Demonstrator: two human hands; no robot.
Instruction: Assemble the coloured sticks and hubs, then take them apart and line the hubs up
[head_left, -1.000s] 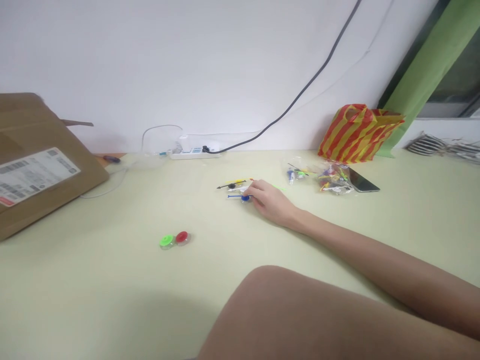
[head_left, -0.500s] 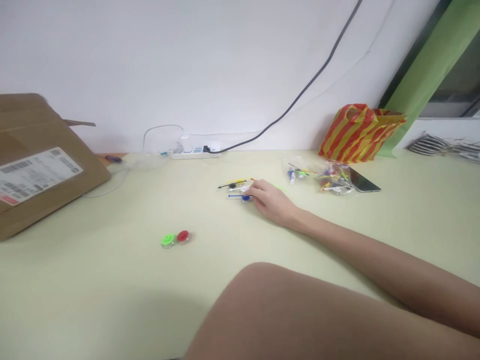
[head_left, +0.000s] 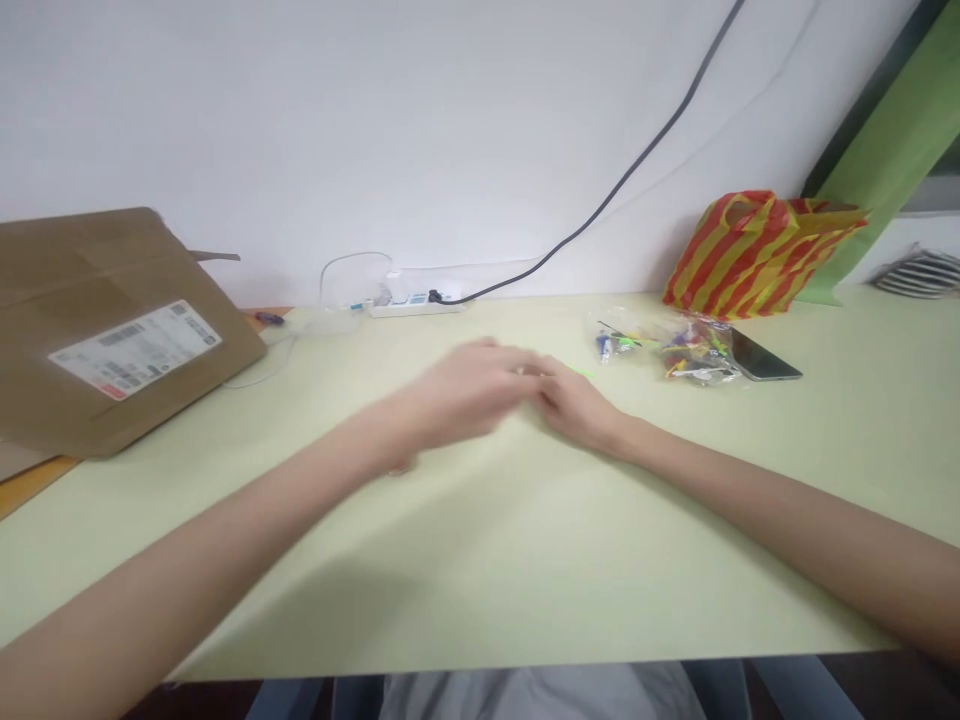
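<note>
Overlapping the right hand, the left hand points toward two o'clock, apparently joint handling; can't tell either grip; precision likely needed next.

Glossy, crinkled plastic packets lie right of the right hand, a matt cardboard box left of the left hand.
</note>
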